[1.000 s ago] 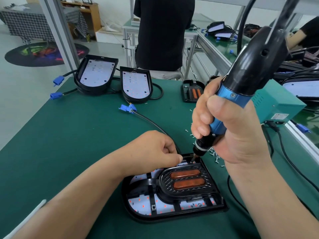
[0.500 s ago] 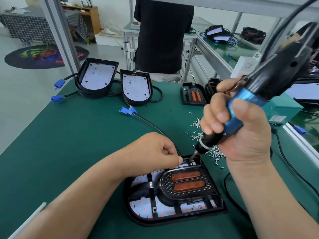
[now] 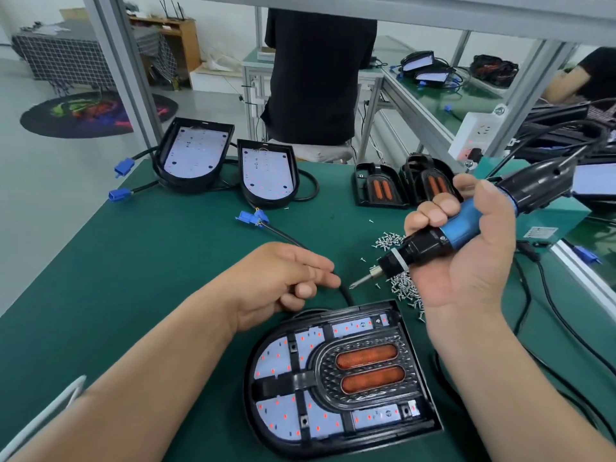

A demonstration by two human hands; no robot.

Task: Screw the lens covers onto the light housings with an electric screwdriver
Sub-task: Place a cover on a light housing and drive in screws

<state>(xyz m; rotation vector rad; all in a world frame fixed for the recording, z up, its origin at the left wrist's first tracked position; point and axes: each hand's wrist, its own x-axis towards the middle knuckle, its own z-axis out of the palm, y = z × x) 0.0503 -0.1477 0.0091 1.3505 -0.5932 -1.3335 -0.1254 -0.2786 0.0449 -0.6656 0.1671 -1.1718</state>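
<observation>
Around the work lie obstacles on every side. A loose scatter of screws [image 3: 405, 288] spreads just beyond the far right corner of the near light housing [image 3: 333, 445]. A black cable [image 3: 286, 236] runs from a blue connector [image 3: 251, 217], under the left hand [image 3: 283, 278], to that housing. A green box [image 3: 553, 218] sits by the right edge rail [image 3: 580, 271], with cords trailing along it. At the far edge stand two spare lens covers [image 3: 380, 190] and, left of them, two open housings [image 3: 193, 151]; a person in a black shirt [image 3: 316, 78] stands just beyond. The broadest bare stretch of green tabletop [image 3: 133, 278] lies to the left, up to its slanting edge. The near housing lies flat at the front of the tabletop, its rounded end to the left and its straight end to the right. The lens cover [image 3: 366, 365] is seated in it, with orange strips running along that same left-right axis. The right hand [image 3: 466, 258] has its fingers wrapped round the blue grip of the electric screwdriver [image 3: 460, 226]. The tool slants from upper right to lower left, its bit in the air pointing at the left hand's fingertips. The left hand's fingers are loosely stretched, thumb tucked beneath, with nothing visible in them.
</observation>
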